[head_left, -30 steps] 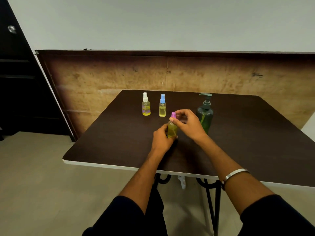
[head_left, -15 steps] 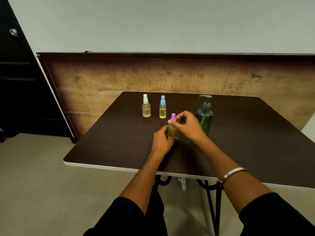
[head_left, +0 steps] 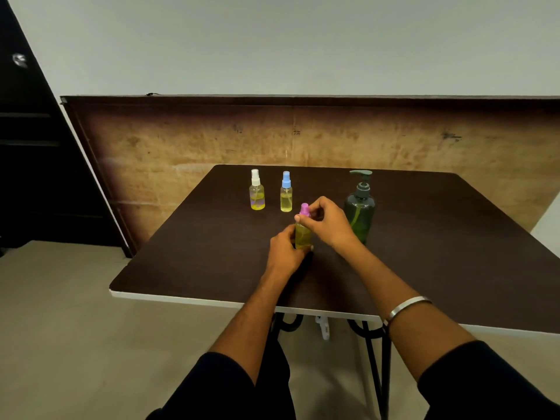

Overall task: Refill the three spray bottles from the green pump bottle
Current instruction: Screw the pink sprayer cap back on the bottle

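Observation:
A small spray bottle with a pink cap (head_left: 303, 234) stands on the dark table (head_left: 197, 253), holding yellow liquid. My left hand (head_left: 285, 250) grips its body from the left. My right hand (head_left: 327, 224) pinches the pink cap from the right. Behind stand a white-capped spray bottle (head_left: 257, 192) and a blue-capped spray bottle (head_left: 286, 194), both upright with yellow liquid. The green pump bottle (head_left: 359, 207) is upright just right of my right hand, its lower part hidden by that hand.
A brown wooden board (head_left: 181, 140) leans against the wall behind the table. A dark door or cabinet (head_left: 30, 162) fills the left side. The table's white front edge (head_left: 212, 303) runs near my forearms, with black metal legs below.
Both hands stay on the pink-capped bottle. My right fingers have shifted slightly round the cap. The view has tilted a little, so everything sits lower in frame.

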